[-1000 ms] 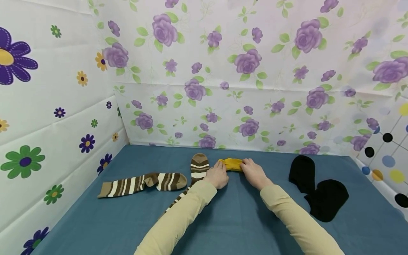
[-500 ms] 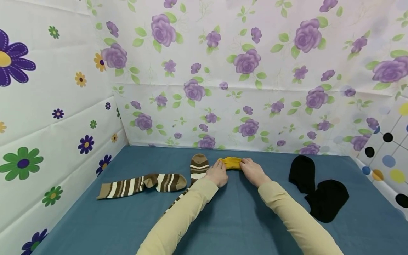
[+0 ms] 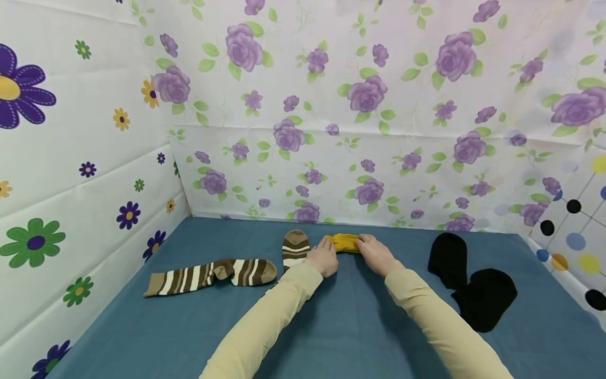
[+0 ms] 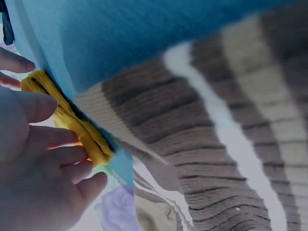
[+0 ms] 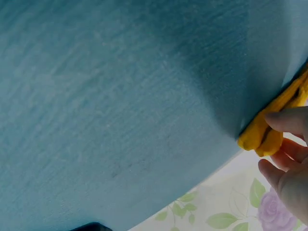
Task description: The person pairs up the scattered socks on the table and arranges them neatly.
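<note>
A folded yellow sock (image 3: 345, 242) lies near the back of the table, stretched sideways between both hands. My left hand (image 3: 323, 258) holds its left end, thumb and fingers bent around the cloth. The right end is pinched between thumb and fingers of my right hand (image 3: 377, 255). The right wrist view shows two layers in the yellow sock (image 5: 269, 132). Just left of my left hand lies a brown, tan and white striped sock (image 3: 295, 250), partly hidden under the left forearm. It fills much of the left wrist view as a ribbed striped sock (image 4: 207, 125).
Farther left, a second striped sock (image 3: 210, 276) lies flat. Two black socks (image 3: 487, 300) overlap on the right side. A blue cloth (image 3: 350, 326) covers the table, and a flowered sheet (image 3: 331, 173) hangs right behind its back edge.
The yellow sock has risen very slightly with both hands around half a second ago, then stayed put. The left forearm now covers more of the striped sock beneath it.
</note>
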`<state>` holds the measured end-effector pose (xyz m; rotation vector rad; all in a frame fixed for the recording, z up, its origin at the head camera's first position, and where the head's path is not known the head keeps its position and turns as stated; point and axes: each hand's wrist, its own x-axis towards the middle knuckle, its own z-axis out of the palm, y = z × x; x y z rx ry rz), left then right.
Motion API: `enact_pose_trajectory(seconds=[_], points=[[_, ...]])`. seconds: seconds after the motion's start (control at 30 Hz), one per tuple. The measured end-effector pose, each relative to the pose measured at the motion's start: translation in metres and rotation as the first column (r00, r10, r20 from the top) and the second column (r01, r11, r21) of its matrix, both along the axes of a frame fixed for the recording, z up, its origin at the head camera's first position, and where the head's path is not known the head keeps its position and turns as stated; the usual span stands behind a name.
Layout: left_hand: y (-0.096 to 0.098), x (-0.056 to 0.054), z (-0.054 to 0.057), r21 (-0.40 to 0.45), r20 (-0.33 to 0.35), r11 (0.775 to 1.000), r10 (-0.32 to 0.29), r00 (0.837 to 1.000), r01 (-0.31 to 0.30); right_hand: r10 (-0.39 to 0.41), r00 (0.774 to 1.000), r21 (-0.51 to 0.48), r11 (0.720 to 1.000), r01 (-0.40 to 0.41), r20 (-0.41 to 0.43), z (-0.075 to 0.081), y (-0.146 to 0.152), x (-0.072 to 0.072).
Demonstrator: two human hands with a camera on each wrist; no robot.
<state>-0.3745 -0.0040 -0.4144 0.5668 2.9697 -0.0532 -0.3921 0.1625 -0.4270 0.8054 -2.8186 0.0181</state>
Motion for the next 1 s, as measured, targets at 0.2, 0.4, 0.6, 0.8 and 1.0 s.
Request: enact_pose_trajectory(seconds=[0.2,0.4,0.6,0.8,1.0], points=[[0.001,0.004,0.008,-0.018,-0.202,0.996,-0.092,0.975,0.090,0.032,0.998,-0.038,0.999,-0.034,-0.062,0.009,0.006,0.004],[0.001,0.010,0.017,0.000,-0.230,0.996,-0.089,0.969,0.092,-0.028,0.998,-0.024,0.999,0.027,-0.048,0.019,0.015,0.008],[-0.001,0.014,0.020,0.026,-0.231,0.994,-0.096,0.968,0.104,-0.085,0.996,-0.031,0.996,0.084,-0.012,0.027,0.026,0.011],[-0.003,0.017,0.021,0.028,-0.242,0.994,-0.097,0.965,0.107,-0.101,0.995,-0.055,0.993,0.101,0.002,0.033,0.037,0.016],[-0.001,0.023,0.020,0.064,-0.220,0.991,-0.098,0.971,0.114,-0.087,0.996,-0.056,0.995,0.085,-0.036,0.035,0.050,0.018]])
